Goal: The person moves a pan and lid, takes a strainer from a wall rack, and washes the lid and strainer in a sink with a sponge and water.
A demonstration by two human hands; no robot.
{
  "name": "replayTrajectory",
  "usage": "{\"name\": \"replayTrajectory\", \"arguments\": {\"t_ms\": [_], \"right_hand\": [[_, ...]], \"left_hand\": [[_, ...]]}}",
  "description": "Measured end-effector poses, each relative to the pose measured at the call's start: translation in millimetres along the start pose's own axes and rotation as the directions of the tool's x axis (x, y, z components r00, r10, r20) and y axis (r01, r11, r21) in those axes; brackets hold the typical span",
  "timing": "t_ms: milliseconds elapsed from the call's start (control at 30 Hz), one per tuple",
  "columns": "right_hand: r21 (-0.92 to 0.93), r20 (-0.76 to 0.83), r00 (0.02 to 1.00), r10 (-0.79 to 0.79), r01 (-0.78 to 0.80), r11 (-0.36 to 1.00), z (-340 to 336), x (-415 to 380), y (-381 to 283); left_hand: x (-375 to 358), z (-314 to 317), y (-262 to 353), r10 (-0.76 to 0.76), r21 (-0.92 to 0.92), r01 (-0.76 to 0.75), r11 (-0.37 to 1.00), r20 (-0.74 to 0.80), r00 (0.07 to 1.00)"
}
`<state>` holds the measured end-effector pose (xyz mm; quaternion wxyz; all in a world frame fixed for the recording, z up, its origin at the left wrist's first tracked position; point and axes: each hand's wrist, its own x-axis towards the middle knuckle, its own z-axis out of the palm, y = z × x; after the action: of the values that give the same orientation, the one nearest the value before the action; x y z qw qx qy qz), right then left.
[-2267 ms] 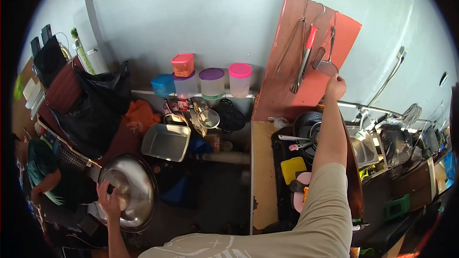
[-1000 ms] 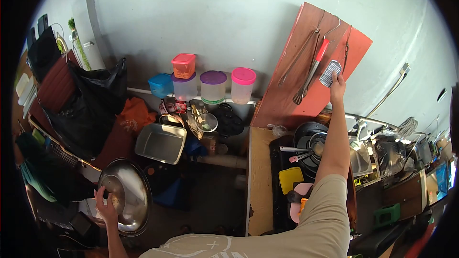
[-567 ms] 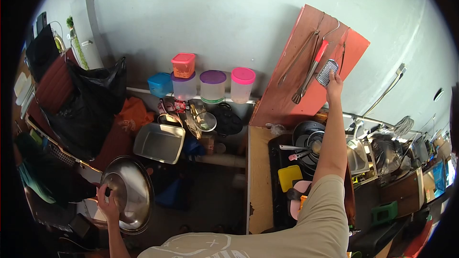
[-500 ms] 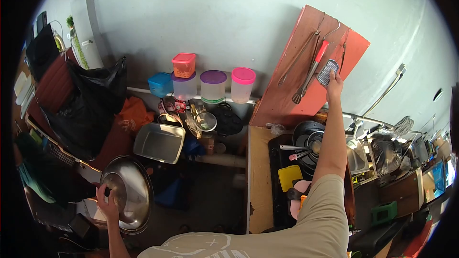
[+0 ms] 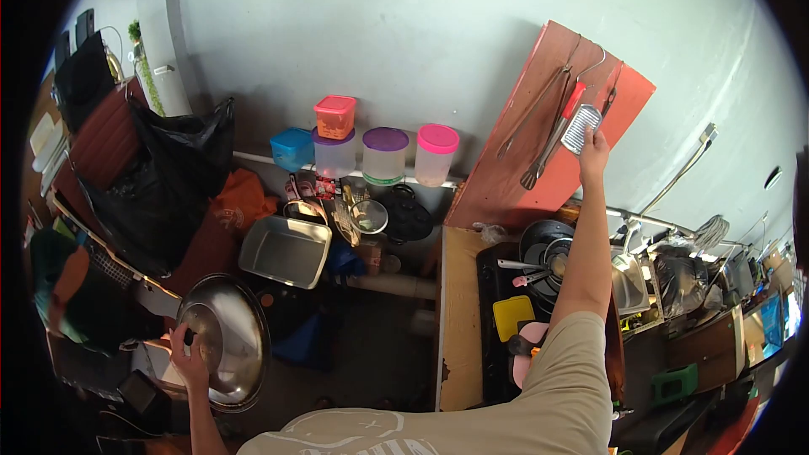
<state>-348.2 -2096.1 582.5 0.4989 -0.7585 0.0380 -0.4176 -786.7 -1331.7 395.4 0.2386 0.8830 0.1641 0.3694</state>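
Note:
Fingers of my left hand (image 5: 187,355) pinch the dark knob of a large round metal lid (image 5: 240,350), which is held nearly upright at the lower left. My right arm is stretched up and forward. In my right hand (image 5: 595,154) is a small metal grater (image 5: 581,128), raised in front of a slanted red board (image 5: 514,139). Beside the grater a pair of tongs or a similar tool with a red handle (image 5: 574,101) hangs from a wire hook. A long thin metal utensil (image 5: 533,111) hangs to its left.
Lidded plastic tubs (image 5: 386,156) line a rail on the wall. Below are a rectangular metal pan (image 5: 286,251) and a strainer (image 5: 369,216). Black pans (image 5: 539,240) and a yellow container (image 5: 512,318) sit on the stove. A person in green (image 5: 59,286) is at the left.
My right hand has turned the grater so its face shows more plainly, close to the board. The view has shifted slightly. At the left, the other person's arm has come into view.

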Motion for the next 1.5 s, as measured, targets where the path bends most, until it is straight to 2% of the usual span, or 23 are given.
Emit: {"name": "replayTrajectory", "arguments": {"t_ms": [33, 167, 367, 433, 567, 667, 733, 867, 900, 967, 1000, 1033, 1100, 1133, 1200, 1300, 1433, 1500], "right_hand": [[0.224, 0.091, 0.994, -0.054, 0.033, 0.974, 4.0, -1.7, -1.7], [0.087, 0.178, 0.977, -0.120, 0.106, 0.991, 18.4, -3.1, -6.4], [0.241, 0.268, 0.961, -0.060, -0.006, 0.971, 34.4, -7.3, -2.0], [0.369, 0.282, 0.957, -0.073, -0.037, 0.929, 36.9, -13.2, -5.6], [0.276, 0.323, 0.944, -0.062, -0.031, 0.961, 40.0, -8.6, 14.1], [0.279, 0.370, 0.929, 0.014, -0.126, 0.952, 39.8, -13.8, 15.8], [0.247, 0.396, 0.901, 0.174, -0.287, 0.925, 38.5, -32.2, -5.0], [0.321, 0.395, 0.891, 0.225, -0.363, 0.875, 36.9, -42.7, 3.7], [0.322, 0.386, 0.893, 0.232, -0.366, 0.873, 30.6, -47.4, 5.7], [0.226, 0.150, 0.881, 0.449, -0.473, 0.852, 21.0, -55.2, 8.7], [0.213, 0.030, 0.860, 0.510, -0.504, 0.837, 16.1, -51.3, 28.1], [0.212, 0.027, 0.860, 0.510, -0.504, 0.838, 10.7, -47.7, 37.7], [0.322, -0.104, 0.789, 0.606, -0.550, 0.771, 2.5, -41.5, 51.7], [0.324, -0.103, 0.788, 0.606, -0.549, 0.770, -0.4, -36.6, 55.5], [0.463, -0.056, 0.750, 0.659, -0.566, 0.683, -2.8, -23.8, 60.7], [0.518, -0.002, 0.769, 0.640, -0.547, 0.658, -10.0, -8.6, 82.8], [0.589, -0.001, 0.776, 0.631, -0.509, 0.628, -17.5, -9.6, 79.3], [0.617, -0.053, 0.788, 0.613, -0.457, 0.641, -21.1, -8.9, 67.7]], "left_hand": [[-0.6, -0.6, 0.6, -0.001, 0.000, 0.001, 1.000, -0.004, 1.000], [-4.2, -0.9, -0.4, -0.022, -0.009, 0.022, 1.000, 0.003, 1.000], [-12.7, -1.1, -1.7, -0.049, -0.007, 0.049, 0.999, -0.003, 0.999], [-15.5, -1.6, -2.1, -0.052, 0.000, 0.052, 0.999, -0.008, 0.999], [-18.8, -3.0, -1.9, -0.036, 0.002, 0.036, 0.999, 0.005, 0.999], [-20.3, -2.6, 3.7, -0.045, -0.009, 0.045, 0.999, 0.010, 0.999], [-21.2, -2.6, 5.6, -0.056, -0.024, 0.057, 0.998, 0.012, 0.998], [-23.7, 3.3, 5.0, -0.024, -0.023, 0.024, 0.999, 0.034, 0.999], [-24.2, 4.2, 6.1, -0.028, -0.023, 0.029, 0.999, 0.030, 0.999], [-24.9, 5.4, 7.8, -0.029, -0.019, 0.030, 0.999, 0.031, 0.999], [-25.8, 6.6, 8.1, -0.040, -0.015, 0.041, 0.999, 0.024, 0.999], [-26.6, 7.8, 8.4, -0.039, -0.017, 0.040, 0.999, 0.026, 0.999], [-28.3, 8.6, 8.7, -0.037, -0.004, 0.037, 0.999, 0.027, 0.999], [-29.5, 9.3, 7.4, -0.035, -0.003, 0.035, 0.999, 0.025, 0.999], [-30.2, 10.2, 4.2, -0.007, -0.005, 0.007, 1.000, 0.061, 0.998], [-30.2, 12.2, 5.1, -0.015, 0.003, 0.014, 1.000, 0.084, 0.996], [-26.9, 13.8, 13.1, -0.001, 0.017, -0.001, 1.000, 0.114, 0.993], [-23.0, 15.3, 15.8, -0.038, -0.030, 0.041, 0.999, 0.112, 0.993]]}}
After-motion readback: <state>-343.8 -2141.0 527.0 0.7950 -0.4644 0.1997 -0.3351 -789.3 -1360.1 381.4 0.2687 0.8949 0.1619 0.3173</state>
